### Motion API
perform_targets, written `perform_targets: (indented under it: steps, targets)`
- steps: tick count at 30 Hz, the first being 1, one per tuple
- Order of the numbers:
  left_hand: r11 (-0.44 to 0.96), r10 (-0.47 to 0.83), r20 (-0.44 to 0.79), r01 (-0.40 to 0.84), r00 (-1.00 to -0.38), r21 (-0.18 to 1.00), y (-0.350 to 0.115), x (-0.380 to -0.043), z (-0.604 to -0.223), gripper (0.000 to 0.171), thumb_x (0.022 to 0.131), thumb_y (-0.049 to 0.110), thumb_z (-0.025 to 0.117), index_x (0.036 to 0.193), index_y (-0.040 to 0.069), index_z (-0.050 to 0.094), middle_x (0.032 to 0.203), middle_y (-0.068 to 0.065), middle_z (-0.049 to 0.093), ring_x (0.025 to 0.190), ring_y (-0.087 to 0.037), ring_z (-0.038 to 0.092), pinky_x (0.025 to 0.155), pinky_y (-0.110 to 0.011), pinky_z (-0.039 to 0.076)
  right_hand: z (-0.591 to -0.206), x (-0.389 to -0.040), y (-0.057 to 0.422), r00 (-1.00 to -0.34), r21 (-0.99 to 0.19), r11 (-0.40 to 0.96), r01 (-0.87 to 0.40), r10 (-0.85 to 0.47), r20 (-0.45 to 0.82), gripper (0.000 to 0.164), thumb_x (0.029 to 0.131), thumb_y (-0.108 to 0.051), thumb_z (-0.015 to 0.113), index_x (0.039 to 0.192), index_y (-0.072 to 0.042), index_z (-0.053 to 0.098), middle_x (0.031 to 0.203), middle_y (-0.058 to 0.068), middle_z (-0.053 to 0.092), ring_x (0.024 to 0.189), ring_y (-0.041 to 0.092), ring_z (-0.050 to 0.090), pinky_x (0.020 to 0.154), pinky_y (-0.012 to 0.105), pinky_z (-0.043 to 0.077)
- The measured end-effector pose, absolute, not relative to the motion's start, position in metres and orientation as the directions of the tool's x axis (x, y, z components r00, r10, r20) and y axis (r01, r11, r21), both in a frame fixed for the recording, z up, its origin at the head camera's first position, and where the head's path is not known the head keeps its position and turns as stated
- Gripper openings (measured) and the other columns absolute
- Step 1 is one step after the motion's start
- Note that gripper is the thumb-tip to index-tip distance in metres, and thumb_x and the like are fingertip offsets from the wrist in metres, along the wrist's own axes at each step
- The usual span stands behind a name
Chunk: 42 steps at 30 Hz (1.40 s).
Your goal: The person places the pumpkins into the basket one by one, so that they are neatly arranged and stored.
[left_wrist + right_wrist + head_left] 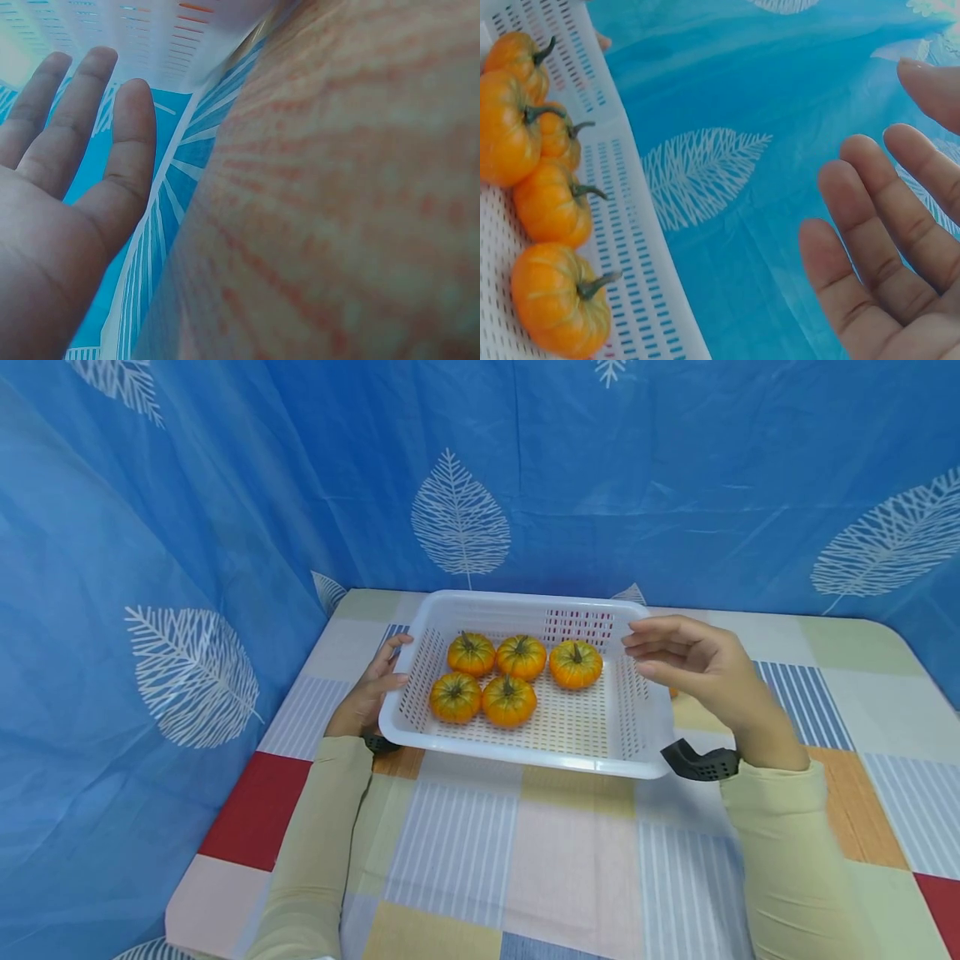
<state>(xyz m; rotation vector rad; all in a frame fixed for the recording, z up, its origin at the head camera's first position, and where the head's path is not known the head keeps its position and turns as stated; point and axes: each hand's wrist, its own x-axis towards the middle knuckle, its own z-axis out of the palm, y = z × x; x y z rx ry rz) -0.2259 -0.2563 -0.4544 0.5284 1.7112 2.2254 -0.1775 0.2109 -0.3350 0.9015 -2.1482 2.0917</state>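
A white perforated plastic basket (525, 762) holds several small orange pumpkins (508, 700) with green tops and stems. At the basket's left end is my left hand (367, 693), with its thumb and a finger at the rim. The left wrist view shows fairly straight fingers (75, 112) close to the slotted outer side of the basket (150, 45); contact is hard to judge. My right hand (693, 668) hovers by the right rim, its fingers slightly bent and nothing between them. In the right wrist view, these fingers (877, 217) are apart from the basket (641, 225).
A patchwork tablecloth (465, 843) covers the table. Blue curtains (600, 527) with white leaf prints hang behind and to the left. A small orange thing (672, 692) shows beyond the basket's right end, mostly hidden by my right hand.
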Motion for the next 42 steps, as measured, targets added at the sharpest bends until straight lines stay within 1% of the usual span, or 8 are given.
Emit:
perform_targets:
  steps: [6, 9, 18, 25, 30, 35, 37, 42]
  targets:
    - [-0.261, 0.440, 0.117, -0.002, -0.891, 0.965, -0.254, -0.225, -0.453, 0.054, 0.095, 0.019, 0.069, 0.140, 0.035, 0.044, 0.157, -0.009, 0.035, 0.131, -0.027, 0.048, 0.094, -0.039, 0.056, -0.339, -0.175, 0.225, -0.848, -0.914, -0.049, -0.402, -0.356, 0.393, 0.043, 0.094, 0.026, 0.057, 0.132, 0.010, 0.068, 0.122, 0.005, 0.076, 0.111, 0.015, 0.073, 0.094, 0.022, 0.057]
    - [-0.268, 0.441, 0.113, -0.011, -0.891, 0.963, -0.254, -0.226, -0.454, 0.054, 0.095, 0.019, 0.069, 0.140, 0.036, 0.044, 0.158, -0.009, 0.035, 0.131, -0.027, 0.047, 0.094, -0.039, 0.057, -0.342, -0.175, 0.231, -0.855, -0.910, -0.034, -0.413, -0.330, 0.401, 0.041, 0.095, 0.025, 0.057, 0.133, 0.012, 0.066, 0.122, 0.006, 0.077, 0.112, 0.015, 0.073, 0.094, 0.021, 0.056]
    - [-0.273, 0.447, 0.124, -0.003, -0.886, 0.962, -0.256, -0.226, -0.456, 0.052, 0.096, 0.017, 0.066, 0.139, 0.036, 0.045, 0.153, -0.006, 0.039, 0.129, -0.024, 0.049, 0.093, -0.038, 0.057, -0.354, -0.175, 0.247, -0.898, -0.920, 0.039, -0.389, -0.239, 0.370, 0.041, 0.099, 0.016, 0.060, 0.134, -0.002, 0.072, 0.121, -0.001, 0.077, 0.109, 0.011, 0.072, 0.094, 0.016, 0.054]
    - [-0.262, 0.445, 0.113, -0.009, -0.888, 0.965, -0.256, -0.226, -0.455, 0.053, 0.096, 0.015, 0.063, 0.139, 0.038, 0.044, 0.158, -0.009, 0.034, 0.133, -0.030, 0.043, 0.093, -0.040, 0.058, -0.371, -0.182, 0.257, -0.898, -0.904, 0.084, -0.419, -0.186, 0.399, 0.043, 0.098, 0.018, 0.061, 0.135, -0.002, 0.071, 0.121, -0.004, 0.075, 0.112, 0.008, 0.070, 0.097, 0.014, 0.051]
    - [-0.250, 0.439, 0.100, -0.015, -0.893, 0.968, -0.254, -0.226, -0.454, 0.053, 0.095, 0.016, 0.064, 0.139, 0.038, 0.044, 0.162, -0.012, 0.030, 0.135, -0.033, 0.042, 0.093, -0.041, 0.057, -0.384, -0.187, 0.263, -0.914, -0.905, 0.138, -0.402, -0.124, 0.387, 0.048, 0.097, 0.015, 0.065, 0.138, -0.009, 0.070, 0.121, -0.006, 0.074, 0.112, 0.007, 0.068, 0.096, 0.012, 0.050]
    - [-0.245, 0.433, 0.094, -0.017, -0.897, 0.969, -0.254, -0.225, -0.453, 0.054, 0.094, 0.017, 0.065, 0.140, 0.037, 0.044, 0.163, -0.013, 0.030, 0.134, -0.033, 0.043, 0.094, -0.041, 0.057, -0.397, -0.193, 0.269, -0.924, -0.919, 0.099, -0.381, -0.089, 0.373, 0.050, 0.096, 0.017, 0.065, 0.136, -0.012, 0.071, 0.123, -0.005, 0.073, 0.113, 0.008, 0.067, 0.093, 0.011, 0.051]
    - [-0.249, 0.432, 0.094, -0.018, -0.897, 0.968, -0.254, -0.225, -0.453, 0.054, 0.094, 0.017, 0.065, 0.140, 0.037, 0.044, 0.162, -0.013, 0.031, 0.134, -0.033, 0.043, 0.093, -0.041, 0.057, -0.402, -0.195, 0.271, -0.929, -0.923, 0.111, -0.369, -0.082, 0.362, 0.050, 0.096, 0.017, 0.066, 0.136, -0.013, 0.070, 0.124, -0.006, 0.072, 0.114, 0.008, 0.066, 0.093, 0.011, 0.051]
    - [-0.242, 0.429, 0.099, -0.009, -0.898, 0.970, -0.254, -0.225, -0.452, 0.054, 0.093, 0.016, 0.064, 0.139, 0.037, 0.044, 0.160, -0.013, 0.032, 0.133, -0.033, 0.044, 0.092, -0.041, 0.057, -0.413, -0.200, 0.275, -0.945, -0.924, 0.200, -0.326, -0.067, 0.319, 0.049, 0.098, 0.012, 0.068, 0.136, -0.018, 0.068, 0.126, -0.012, 0.070, 0.115, 0.005, 0.063, 0.093, 0.009, 0.049]
